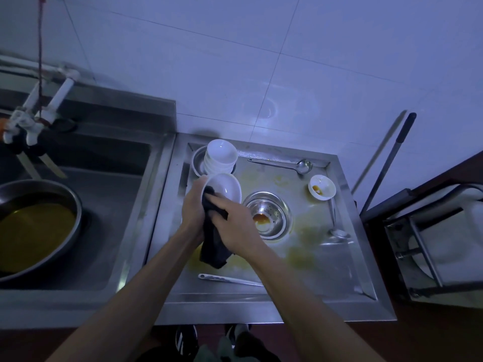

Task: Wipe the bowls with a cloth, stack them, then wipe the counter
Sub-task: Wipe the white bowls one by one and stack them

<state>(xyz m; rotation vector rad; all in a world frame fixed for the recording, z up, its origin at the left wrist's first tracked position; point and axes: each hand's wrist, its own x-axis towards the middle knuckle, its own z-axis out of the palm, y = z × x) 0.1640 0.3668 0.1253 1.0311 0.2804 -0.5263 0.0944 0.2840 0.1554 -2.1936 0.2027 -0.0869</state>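
Observation:
My left hand (192, 205) grips a white bowl (226, 188) by its rim, tilted toward me above the steel counter (313, 270). My right hand (235, 223) presses a dark cloth (213, 244) against the bowl's near edge; the cloth's tail hangs down between my wrists. Behind the held bowl stands a stack of white bowls (220, 156) inside a steel dish. A dirty white bowl (322, 187) with brown residue sits at the counter's right. Yellow-brown smears cover the counter's middle and front.
A steel strainer bowl (266, 215) with orange sauce sits in the counter's centre. A ladle (303, 165) lies at the back, a spoon (338, 232) at right, another utensil (227, 279) at front. A pan of yellow liquid (34, 228) fills the left sink. A mop handle (389, 163) leans at right.

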